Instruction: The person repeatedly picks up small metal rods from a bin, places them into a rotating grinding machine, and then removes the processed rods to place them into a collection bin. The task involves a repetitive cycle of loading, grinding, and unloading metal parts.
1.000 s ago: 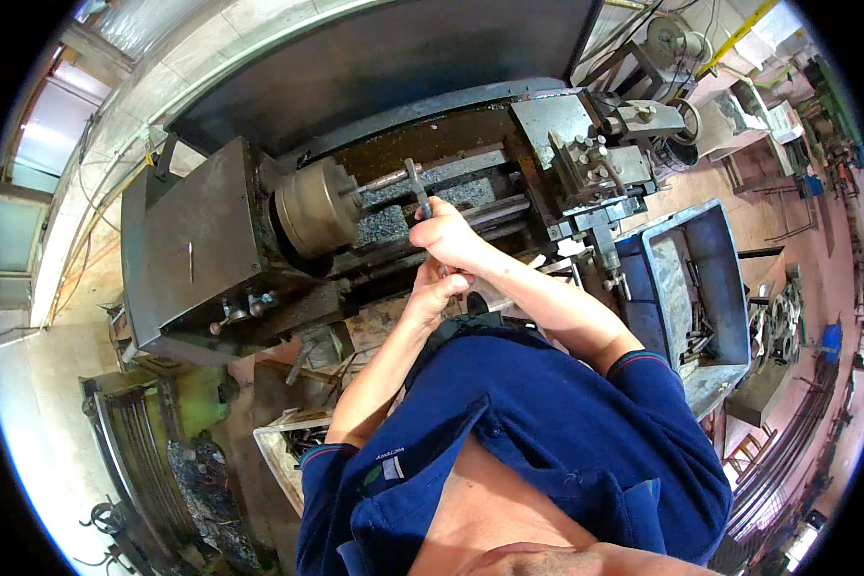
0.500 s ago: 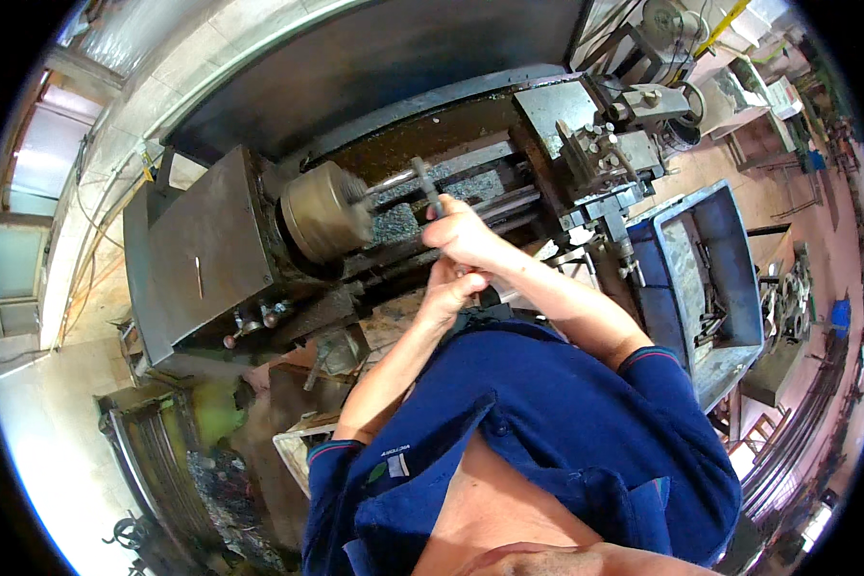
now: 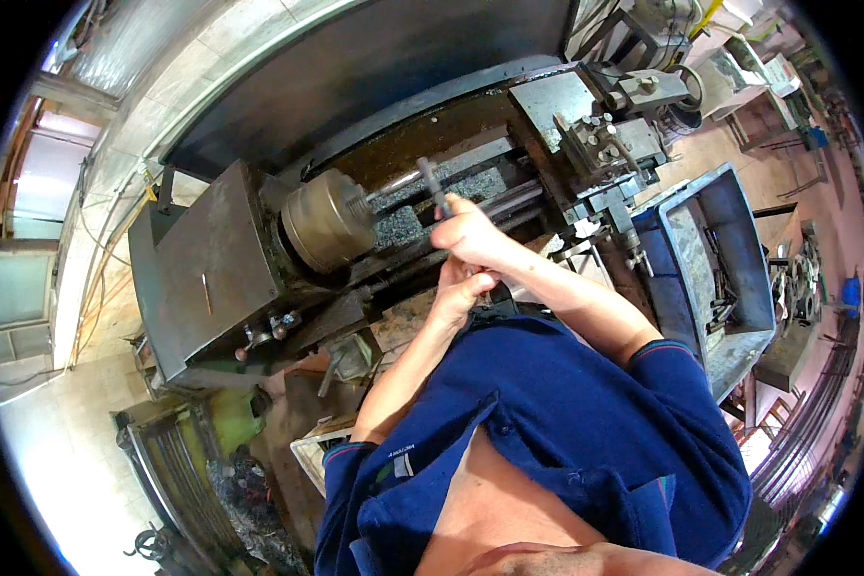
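Wrapped around a slim grey bar (image 3: 431,182), my right hand (image 3: 468,235) is closed; the bar's free end points up and away, over the bed of a lathe. What kind of tool the bar is does not show. My left hand (image 3: 462,291) is closed just below and nearer to me, touching or nearly touching the right one; what its fingers hold is hidden. Left of the bar is the lathe's round chuck (image 3: 322,221), its jaws blurred. A thin shiny rod (image 3: 398,186) runs from the chuck side behind the bar. Metal chips (image 3: 470,187) cover the bed below.
The lathe's headstock (image 3: 206,274), with levers (image 3: 264,336) at its front, stands to the left. A tool post (image 3: 600,139) and carriage lie right of my hands. Farther right is a blue bin (image 3: 677,274) with metal pieces inside. A dark splash guard (image 3: 384,77) rises behind.
The whole view has shifted and turned slightly. Both hands keep nearly the same grip and place over the lathe, with the bar still in my right hand.
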{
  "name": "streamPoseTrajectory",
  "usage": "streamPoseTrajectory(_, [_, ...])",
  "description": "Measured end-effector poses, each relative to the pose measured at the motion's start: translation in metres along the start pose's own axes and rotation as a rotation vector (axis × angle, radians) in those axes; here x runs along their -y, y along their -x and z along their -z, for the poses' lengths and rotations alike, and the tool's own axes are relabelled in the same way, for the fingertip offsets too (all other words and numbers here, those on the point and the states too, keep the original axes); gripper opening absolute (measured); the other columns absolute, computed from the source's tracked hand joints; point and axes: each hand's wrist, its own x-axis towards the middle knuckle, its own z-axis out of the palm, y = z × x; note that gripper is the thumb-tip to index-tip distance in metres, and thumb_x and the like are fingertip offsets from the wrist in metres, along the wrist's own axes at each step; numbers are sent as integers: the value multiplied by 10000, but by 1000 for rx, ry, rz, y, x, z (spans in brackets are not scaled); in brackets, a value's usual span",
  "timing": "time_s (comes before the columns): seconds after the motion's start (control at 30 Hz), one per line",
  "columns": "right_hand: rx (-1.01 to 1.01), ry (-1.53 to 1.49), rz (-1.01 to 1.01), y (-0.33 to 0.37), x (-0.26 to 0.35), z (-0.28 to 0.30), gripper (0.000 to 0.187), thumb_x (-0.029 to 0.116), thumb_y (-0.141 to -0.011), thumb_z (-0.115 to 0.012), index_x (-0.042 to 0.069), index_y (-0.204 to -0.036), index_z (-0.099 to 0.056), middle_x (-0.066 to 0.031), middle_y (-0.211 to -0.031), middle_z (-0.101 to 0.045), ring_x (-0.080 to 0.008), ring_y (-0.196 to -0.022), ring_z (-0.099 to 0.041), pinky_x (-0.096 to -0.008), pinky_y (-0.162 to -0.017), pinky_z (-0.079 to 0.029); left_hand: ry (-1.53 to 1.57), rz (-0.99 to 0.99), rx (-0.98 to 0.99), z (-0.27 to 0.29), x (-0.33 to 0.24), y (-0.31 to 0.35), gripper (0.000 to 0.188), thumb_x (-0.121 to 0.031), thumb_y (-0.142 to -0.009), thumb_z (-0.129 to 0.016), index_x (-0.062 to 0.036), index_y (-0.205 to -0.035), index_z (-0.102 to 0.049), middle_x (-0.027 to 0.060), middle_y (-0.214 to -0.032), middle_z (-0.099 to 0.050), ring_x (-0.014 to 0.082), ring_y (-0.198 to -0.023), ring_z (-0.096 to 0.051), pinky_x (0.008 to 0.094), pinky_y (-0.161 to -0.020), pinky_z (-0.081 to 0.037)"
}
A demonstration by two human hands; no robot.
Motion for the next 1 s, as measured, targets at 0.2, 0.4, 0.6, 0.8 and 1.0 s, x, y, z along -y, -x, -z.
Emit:
streamPoseTrajectory(0.2, [19,107,19,-1,5,-2,232,113,-599,-563,32,-793,-465,-30,-644,-447,-147,-606,-431,-284,-520,-359,-70,48,-68,-3,-6,3,491,-177,-646,-703,4,-1030,-455,50,-810,-569,124,-698,-556,235,-559,-446])
streamPoseTrajectory(0.4, [25,17,33,-5,0,-8,196,103,-610,-564,45,-755,-444,-45,-644,-445,-142,-586,-438,-306,-517,-379,-57,80,-32,7,-3,0,585,-191,-601,-741,12,-1074,-463,43,-882,-573,146,-806,-575,246,-689,-466])
streamPoseTrajectory(0.6, [41,47,6,-7,-5,6,282,144,-641,-577,-43,-842,-513,-149,-721,-552,-222,-703,-558,-335,-596,-450,-155,28,-26,3,8,-6,357,-202,-658,-669,-30,-933,-520,51,-771,-596,144,-704,-584,233,-542,-459])
streamPoseTrajectory(0.8, [29,163,84,-7,-10,-13,188,100,-606,-619,20,-738,-512,-120,-686,-565,-214,-709,-580,-314,-612,-455,-214,66,-60,21,3,4,316,-259,-666,-678,-79,-887,-541,29,-780,-590,131,-718,-582,242,-549,-470])
streamPoseTrajectory(1.0, [59,109,-106,15,17,18,220,84,-592,-635,2,-720,-475,-120,-598,-552,-222,-667,-624,-300,-527,-469,-85,58,-28,6,14,-7,403,-137,-684,-669,-59,-1013,-450,53,-824,-570,155,-731,-590,260,-523,-484])
